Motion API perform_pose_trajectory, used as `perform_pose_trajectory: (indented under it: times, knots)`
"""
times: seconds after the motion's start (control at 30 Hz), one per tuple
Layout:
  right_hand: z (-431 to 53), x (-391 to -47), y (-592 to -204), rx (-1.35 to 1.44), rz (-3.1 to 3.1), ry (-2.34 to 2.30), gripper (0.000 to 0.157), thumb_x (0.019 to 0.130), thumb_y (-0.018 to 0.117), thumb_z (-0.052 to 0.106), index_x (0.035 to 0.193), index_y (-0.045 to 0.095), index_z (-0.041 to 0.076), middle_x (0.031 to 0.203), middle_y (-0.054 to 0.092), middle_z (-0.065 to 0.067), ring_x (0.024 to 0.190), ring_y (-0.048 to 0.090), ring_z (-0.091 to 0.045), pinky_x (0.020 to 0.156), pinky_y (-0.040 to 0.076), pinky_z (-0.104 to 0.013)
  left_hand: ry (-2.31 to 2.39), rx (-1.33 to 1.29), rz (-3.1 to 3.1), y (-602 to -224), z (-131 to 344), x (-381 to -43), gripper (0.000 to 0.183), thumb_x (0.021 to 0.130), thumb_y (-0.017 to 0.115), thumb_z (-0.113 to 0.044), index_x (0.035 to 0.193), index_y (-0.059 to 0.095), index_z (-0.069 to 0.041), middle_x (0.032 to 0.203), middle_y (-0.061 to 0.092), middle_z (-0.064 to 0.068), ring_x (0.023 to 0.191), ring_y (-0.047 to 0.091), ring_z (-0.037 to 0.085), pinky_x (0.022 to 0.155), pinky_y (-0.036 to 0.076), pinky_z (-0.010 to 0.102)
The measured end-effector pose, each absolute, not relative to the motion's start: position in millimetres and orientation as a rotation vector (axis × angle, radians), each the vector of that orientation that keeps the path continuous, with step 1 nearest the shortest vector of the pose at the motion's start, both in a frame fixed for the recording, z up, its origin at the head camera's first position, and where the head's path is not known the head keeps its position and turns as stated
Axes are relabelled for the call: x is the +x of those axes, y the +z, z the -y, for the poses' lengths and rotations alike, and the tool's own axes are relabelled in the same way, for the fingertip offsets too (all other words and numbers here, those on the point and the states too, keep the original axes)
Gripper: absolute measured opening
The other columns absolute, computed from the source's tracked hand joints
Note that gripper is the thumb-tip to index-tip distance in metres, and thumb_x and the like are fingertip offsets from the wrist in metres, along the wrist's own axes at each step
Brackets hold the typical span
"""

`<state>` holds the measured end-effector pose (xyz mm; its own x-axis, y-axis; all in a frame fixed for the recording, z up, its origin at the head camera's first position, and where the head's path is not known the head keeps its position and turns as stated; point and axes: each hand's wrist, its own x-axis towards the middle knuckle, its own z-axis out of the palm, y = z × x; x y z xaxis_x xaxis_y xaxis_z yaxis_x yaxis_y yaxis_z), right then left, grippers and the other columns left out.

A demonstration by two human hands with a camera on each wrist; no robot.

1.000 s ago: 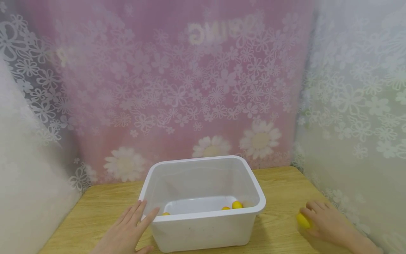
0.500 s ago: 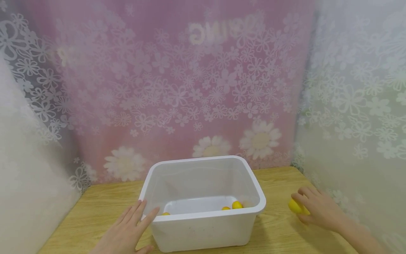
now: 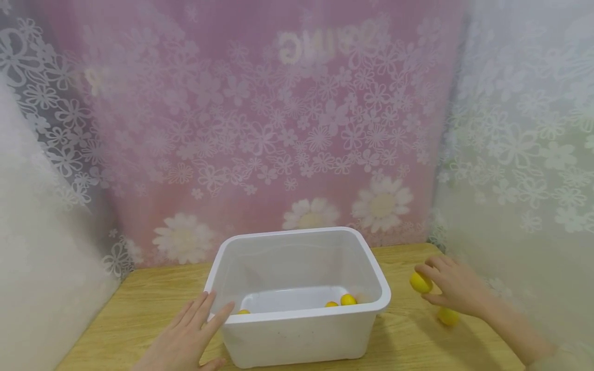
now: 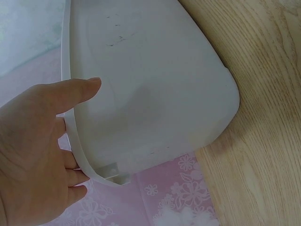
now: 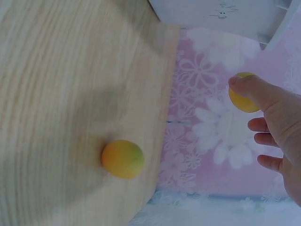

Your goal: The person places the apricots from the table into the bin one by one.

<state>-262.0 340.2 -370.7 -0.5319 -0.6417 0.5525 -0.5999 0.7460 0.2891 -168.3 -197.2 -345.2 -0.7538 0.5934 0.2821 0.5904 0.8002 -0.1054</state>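
Observation:
My right hand [image 3: 457, 286] pinches a small, round yellow fruit [image 3: 421, 282] between thumb and fingers, raised over the table to the right of the white plastic bin [image 3: 301, 337]. In the right wrist view the thumb lies across this yellow fruit [image 5: 244, 98]. Below the hand, a second, oval fruit [image 5: 122, 159] lies on the table, yellow-orange with a greenish end. My left hand [image 3: 185, 332] rests at the bin's near left corner, fingers spread and fairly straight. From the left wrist, the thumb [image 4: 80, 94] reaches over the outer wall, the other fingers along the rim.
Inside the bin, a yellow fruit [image 3: 348, 299] and an orange-yellow one [image 3: 331, 304] show near the right end, another [image 3: 243, 312] at the left; the near wall hides part of the floor. Flowered sheets [image 3: 260, 129] enclose the wooden table [image 3: 408, 263] behind and at both sides.
My right hand has lifted the yellow fruit and moved up and left toward the bin, uncovering the second fruit on the table. The left hand and bin have stayed in place.

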Motion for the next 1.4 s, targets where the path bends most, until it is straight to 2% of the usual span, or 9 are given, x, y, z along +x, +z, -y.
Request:
perform_pose_trajectory:
  times: [0.13, 0.23, 0.3, 0.37, 0.43, 0.63, 1.1, 1.4]
  knots:
    - [-334, -266, -359, 0.942, 2.269, -0.09, 0.068, 0.086, 0.023, 0.066, 0.098, 0.063, 0.011, 0.085, 0.051, 0.005, 0.074, 0.047, -0.012, 0.055, 0.042, -0.03, 0.037, -0.911, 2.648, -346, 197, -168, 0.083, 0.074, 0.069, -0.049, 0.141, 0.039, -0.011, 0.136, 0.039, 0.028, 0.123, 0.04, 0.042, 0.097, 0.036, 0.052]
    - [-330, -269, -351, 0.963, 2.261, -0.1, 0.057, 0.085, 0.045, 0.064, 0.099, 0.063, 0.011, 0.087, 0.053, 0.002, 0.075, 0.05, -0.015, 0.056, 0.044, -0.032, 0.034, -0.914, 2.655, -345, 197, -168, 0.083, 0.074, 0.07, -0.048, 0.141, 0.039, -0.011, 0.136, 0.039, 0.028, 0.123, 0.039, 0.043, 0.097, 0.035, 0.052]
    - [-327, -271, -346, 0.964, 2.271, -0.109, 0.049, 0.077, 0.066, 0.055, 0.1, 0.062, 0.011, 0.088, 0.054, 0.002, 0.076, 0.051, -0.017, 0.058, 0.045, -0.034, 0.023, -0.915, 2.67, -345, 197, -168, 0.082, 0.074, 0.07, -0.048, 0.141, 0.039, -0.01, 0.136, 0.039, 0.029, 0.124, 0.039, 0.043, 0.097, 0.035, 0.052]
    - [-324, -272, -340, 0.959, 2.286, -0.117, 0.047, 0.068, 0.078, 0.042, 0.1, 0.062, 0.011, 0.088, 0.054, 0.001, 0.077, 0.051, -0.018, 0.059, 0.046, -0.035, 0.01, -0.915, 2.687, -344, 197, -168, 0.082, 0.075, 0.07, -0.047, 0.141, 0.039, -0.01, 0.136, 0.038, 0.029, 0.124, 0.038, 0.044, 0.097, 0.034, 0.053]
    - [-320, -274, -334, 0.95, 2.3, -0.128, 0.049, 0.064, 0.081, 0.035, 0.102, 0.062, 0.01, 0.088, 0.054, 0.0, 0.077, 0.051, -0.018, 0.06, 0.046, -0.035, 0.0, -0.915, 2.697, -344, 197, -168, 0.082, 0.075, 0.071, -0.046, 0.141, 0.039, -0.009, 0.136, 0.038, 0.03, 0.123, 0.038, 0.045, 0.097, 0.034, 0.054]
    - [-309, -276, -315, 0.944, 2.301, -0.127, 0.049, 0.061, 0.083, 0.028, 0.102, 0.061, 0.01, 0.088, 0.053, -0.001, 0.079, 0.05, -0.021, 0.063, 0.046, -0.04, -0.001, -0.912, 2.711, -343, 197, -168, 0.081, 0.076, 0.07, -0.047, 0.141, 0.039, -0.01, 0.137, 0.038, 0.03, 0.124, 0.038, 0.045, 0.097, 0.035, 0.054]
    - [-289, -289, -283, 0.987, 2.182, -0.225, 0.049, 0.06, 0.082, 0.03, 0.1, 0.061, 0.009, 0.089, 0.057, -0.008, 0.082, 0.053, -0.029, 0.067, 0.047, -0.043, -0.016, -0.896, 2.745, -343, 198, -168, 0.081, 0.077, 0.067, -0.049, 0.142, 0.038, -0.011, 0.138, 0.036, 0.029, 0.125, 0.036, 0.045, 0.097, 0.034, 0.055]
    - [-268, -301, -272, 0.963, 2.237, -0.263, 0.045, 0.065, 0.081, 0.031, 0.101, 0.06, 0.013, 0.087, 0.055, -0.006, 0.08, 0.051, -0.024, 0.066, 0.046, -0.038, -0.042, -0.903, 2.728, -345, 198, -169, 0.079, 0.079, 0.062, -0.055, 0.14, 0.04, -0.01, 0.138, 0.037, 0.029, 0.125, 0.036, 0.044, 0.097, 0.033, 0.054]
